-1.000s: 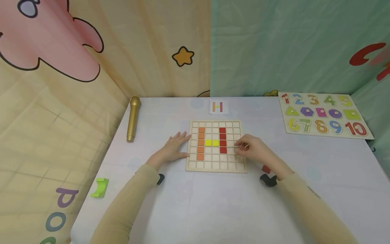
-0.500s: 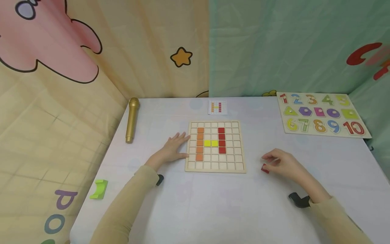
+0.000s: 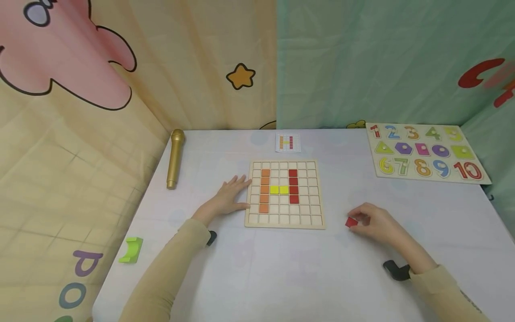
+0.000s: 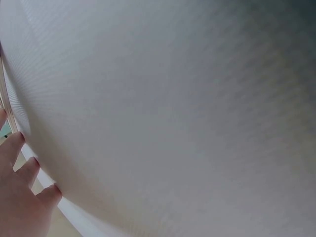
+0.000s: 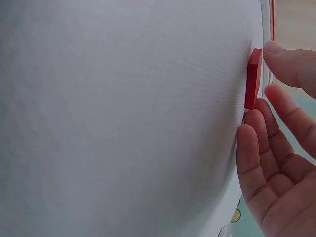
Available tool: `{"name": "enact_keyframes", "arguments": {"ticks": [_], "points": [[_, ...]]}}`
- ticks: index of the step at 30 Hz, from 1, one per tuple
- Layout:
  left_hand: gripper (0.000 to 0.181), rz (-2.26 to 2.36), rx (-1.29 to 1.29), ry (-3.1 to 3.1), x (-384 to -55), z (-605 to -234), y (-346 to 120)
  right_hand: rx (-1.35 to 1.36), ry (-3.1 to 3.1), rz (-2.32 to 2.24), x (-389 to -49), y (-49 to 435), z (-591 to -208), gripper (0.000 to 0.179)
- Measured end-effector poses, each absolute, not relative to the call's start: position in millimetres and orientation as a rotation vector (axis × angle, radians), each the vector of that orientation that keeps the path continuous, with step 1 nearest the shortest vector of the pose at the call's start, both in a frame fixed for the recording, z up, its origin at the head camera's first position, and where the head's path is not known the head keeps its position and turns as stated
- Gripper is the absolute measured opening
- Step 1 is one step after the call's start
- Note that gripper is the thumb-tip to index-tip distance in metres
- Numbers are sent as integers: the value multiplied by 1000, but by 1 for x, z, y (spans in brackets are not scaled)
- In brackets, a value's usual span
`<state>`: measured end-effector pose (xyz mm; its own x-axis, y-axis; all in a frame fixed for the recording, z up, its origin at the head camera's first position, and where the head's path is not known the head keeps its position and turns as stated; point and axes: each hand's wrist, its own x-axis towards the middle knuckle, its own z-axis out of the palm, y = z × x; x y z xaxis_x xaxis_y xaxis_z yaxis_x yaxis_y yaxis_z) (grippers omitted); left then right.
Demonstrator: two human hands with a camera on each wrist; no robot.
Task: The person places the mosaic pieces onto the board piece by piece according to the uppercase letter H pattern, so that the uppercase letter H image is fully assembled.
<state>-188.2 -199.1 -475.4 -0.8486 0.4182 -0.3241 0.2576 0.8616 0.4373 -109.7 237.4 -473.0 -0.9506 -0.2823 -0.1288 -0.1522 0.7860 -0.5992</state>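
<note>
The left hand (image 3: 226, 197) lies with fingers spread against the left edge of a wooden grid board (image 3: 306, 219). Set in the board are a column of orange tiles (image 3: 264, 188), two yellow tiles (image 3: 284, 190) and a column of red tiles (image 3: 293, 186). To the right of the board, the right hand (image 3: 378, 223) has its thumb and fingertips at opposite edges of a loose red tile (image 3: 352, 222). In the right wrist view that red tile (image 5: 253, 79) stands between thumb and fingers, close to the tabletop.
Behind the board lies a small pattern card (image 3: 288, 142). A gold microphone (image 3: 175, 158) is at the back left and a green curved block (image 3: 132, 249) at the left edge. A number and shape puzzle board (image 3: 428, 152) occupies the back right. Curtains enclose the table (image 3: 281, 277).
The right hand has moved from the board's right side to the loose red tile, which has turned slightly between its fingers. The left hand stays at the board's edge.
</note>
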Motion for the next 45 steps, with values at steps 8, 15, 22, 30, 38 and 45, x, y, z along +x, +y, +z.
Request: {"name": "enact_keyframes", "arguments": {"ticks": [8,15,22,30,38,45], "points": [[85,534,496,2627,-189,-477,-198,-346,2774,-849,-109,233,-474,32],[86,534,485,2623,-189,-479,-198,-320,2774,-807,-109,230,-474,32],[86,533,478,2620,-187,-478,-198,-289,2767,-799,-109,224,-473,32],[86,540,478,2615,-187,-478,-198,-348,2804,-859,-119,203,-470,27],[86,529,496,2626,-187,-478,-199,-458,2729,-984,-139,156,-468,25],[85,546,492,2627,-188,-477,-198,-494,2640,-999,-151,118,-468,26]]}}
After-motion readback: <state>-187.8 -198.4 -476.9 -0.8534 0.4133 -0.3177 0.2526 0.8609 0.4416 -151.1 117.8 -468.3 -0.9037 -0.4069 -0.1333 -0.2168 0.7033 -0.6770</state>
